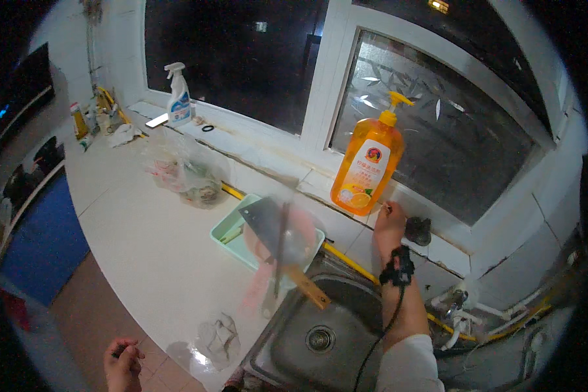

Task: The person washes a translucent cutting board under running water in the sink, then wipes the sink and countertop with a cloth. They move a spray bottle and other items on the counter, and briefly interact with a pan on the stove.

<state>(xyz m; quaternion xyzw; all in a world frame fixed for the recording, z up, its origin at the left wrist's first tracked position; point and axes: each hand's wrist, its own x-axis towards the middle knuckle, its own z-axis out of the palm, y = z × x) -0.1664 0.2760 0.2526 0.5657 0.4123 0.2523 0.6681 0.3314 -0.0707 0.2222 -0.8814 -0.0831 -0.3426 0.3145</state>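
Note:
My left hand (pixel 124 365) is low at the left, off the counter's edge, with curled fingers around a small dark thing (pixel 119 351) that I cannot name. Across the sink, my right hand (pixel 391 225) rests at the windowsill with its fingers bent. It is beside the base of a large orange pump bottle of dish soap (pixel 365 169); whether anything is in those fingers is unclear. Just right of that hand sits a dark lump, perhaps a scrubber (pixel 418 231). A black device with a cable (pixel 398 266) is strapped to my right wrist.
A cleaver (pixel 267 225) with a wooden handle lies over a pink strainer (pixel 255 289) in a pale green tray (pixel 219 226), beside the steel sink (pixel 343 318). A crumpled cloth (pixel 220 340), plastic bag (pixel 186 176) and spray bottle (pixel 178 98) are farther left. Faucet pipes (pixel 458 313) stand right.

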